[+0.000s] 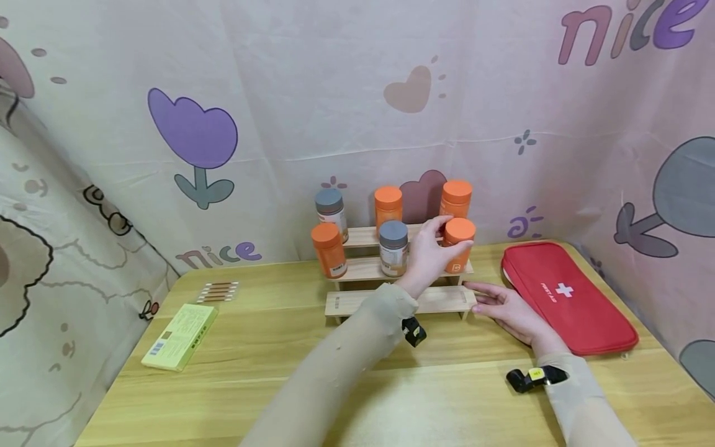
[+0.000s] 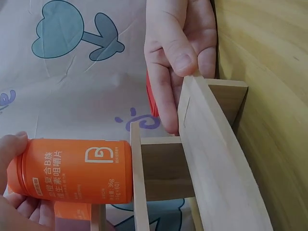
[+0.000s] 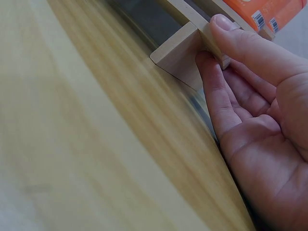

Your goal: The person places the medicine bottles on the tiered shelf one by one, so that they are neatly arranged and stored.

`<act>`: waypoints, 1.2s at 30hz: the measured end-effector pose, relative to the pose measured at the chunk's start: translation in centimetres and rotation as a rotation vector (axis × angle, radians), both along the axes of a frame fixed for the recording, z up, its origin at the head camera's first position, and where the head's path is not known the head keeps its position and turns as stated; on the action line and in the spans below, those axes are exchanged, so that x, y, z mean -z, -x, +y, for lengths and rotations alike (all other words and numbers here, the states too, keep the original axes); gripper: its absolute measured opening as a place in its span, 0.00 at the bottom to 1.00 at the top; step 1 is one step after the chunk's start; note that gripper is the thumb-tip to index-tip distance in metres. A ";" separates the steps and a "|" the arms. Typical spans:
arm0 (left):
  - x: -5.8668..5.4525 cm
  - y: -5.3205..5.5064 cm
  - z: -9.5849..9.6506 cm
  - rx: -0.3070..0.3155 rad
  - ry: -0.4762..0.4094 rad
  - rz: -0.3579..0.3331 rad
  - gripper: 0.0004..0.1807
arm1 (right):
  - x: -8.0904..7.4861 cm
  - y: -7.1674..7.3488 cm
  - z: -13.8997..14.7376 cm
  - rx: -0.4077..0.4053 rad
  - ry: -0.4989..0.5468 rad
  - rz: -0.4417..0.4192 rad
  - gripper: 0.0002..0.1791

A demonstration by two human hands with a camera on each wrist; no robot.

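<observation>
My left hand holds an orange vitamin bottle by its capped end, thumb and fingers on either side. That bottle's base is at the right end of the middle step of a three-step wooden rack. My right hand pinches the right end of the rack's lowest step, thumb above and fingers below, as the right wrist view shows. Also on the middle step are a grey-capped bottle and another orange bottle. The top step carries a grey-capped bottle and two orange bottles.
A red first-aid case lies right of the rack, beside my right hand. On the table's left are a pale green box and a small pack of swabs. A printed curtain hangs behind the wooden table.
</observation>
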State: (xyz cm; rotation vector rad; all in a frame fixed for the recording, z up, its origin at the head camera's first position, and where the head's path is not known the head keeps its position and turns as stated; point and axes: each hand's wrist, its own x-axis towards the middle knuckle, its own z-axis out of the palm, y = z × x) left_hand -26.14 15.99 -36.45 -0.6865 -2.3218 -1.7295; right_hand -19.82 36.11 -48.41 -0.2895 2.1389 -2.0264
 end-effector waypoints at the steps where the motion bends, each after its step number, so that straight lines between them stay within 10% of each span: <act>1: 0.1 0.0 0.0 0.000 0.008 0.005 0.31 | 0.0 0.0 0.0 0.000 0.005 0.001 0.32; 11: 0.5 -0.9 -0.7 -0.028 0.070 0.050 0.32 | 0.1 0.1 -0.4 -0.027 0.060 0.010 0.30; 19: 1.2 -4.4 -4.0 0.063 0.062 0.125 0.29 | 0.2 -0.1 0.0 -0.049 0.081 0.023 0.31; 27: 2.6 -7.6 -11.0 0.172 0.092 0.110 0.27 | 0.5 -0.1 -0.1 -0.040 0.088 -0.001 0.34; 36: 4.5 -8.3 -21.8 -0.019 0.183 0.090 0.27 | 1.4 -0.6 0.1 -0.050 0.095 0.028 0.31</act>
